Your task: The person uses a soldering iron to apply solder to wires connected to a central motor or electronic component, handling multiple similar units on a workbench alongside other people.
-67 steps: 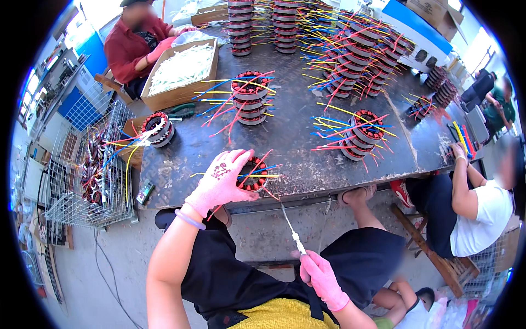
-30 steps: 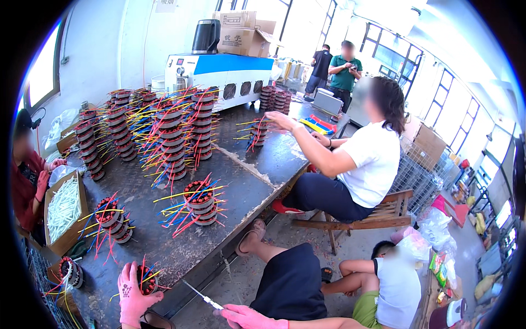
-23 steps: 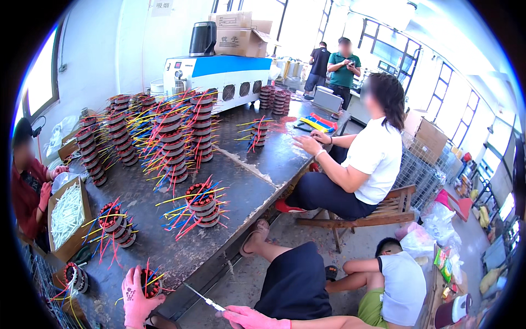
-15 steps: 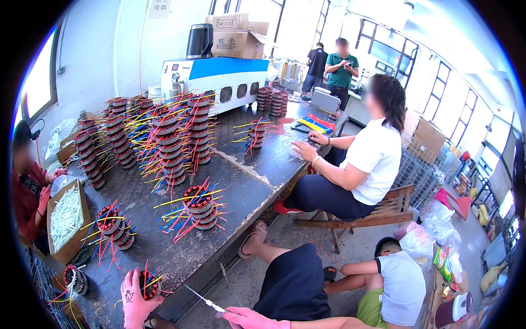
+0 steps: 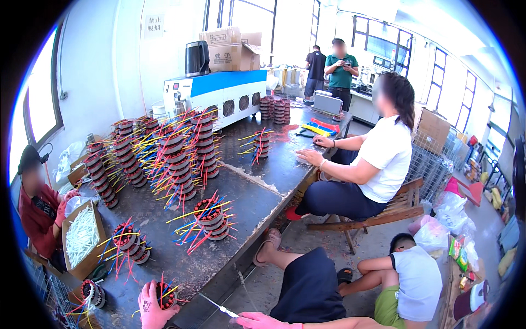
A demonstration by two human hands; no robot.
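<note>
My left hand [image 5: 155, 308], in a pink glove, is closed around the side of a motor stator [image 5: 167, 294] near the table's front edge. Red windings line the stator's inside, and red, blue and yellow wire ends stick out of it. In my right hand [image 5: 267, 321], also gloved in pink, is a slim hand tool with a white handle [image 5: 228, 312]. Its thin shaft points up and left toward the table edge, apart from the stator. The tool's tip is too small to identify. Left of my left hand lies another stator [image 5: 93, 293] with a white cord on it.
Several wired stator stacks [image 5: 178, 164] stand across the dark table [image 5: 153, 219]. A carton of white sticks [image 5: 82, 237] is at the left, beside a person in red [image 5: 38, 214]. A person in white [image 5: 378, 164] sits at the right edge; another person [image 5: 413, 274] crouches below.
The whole view has shifted, so the scene sits further right and lower. My left hand still grips the stator, and my right hand still holds the tool.
</note>
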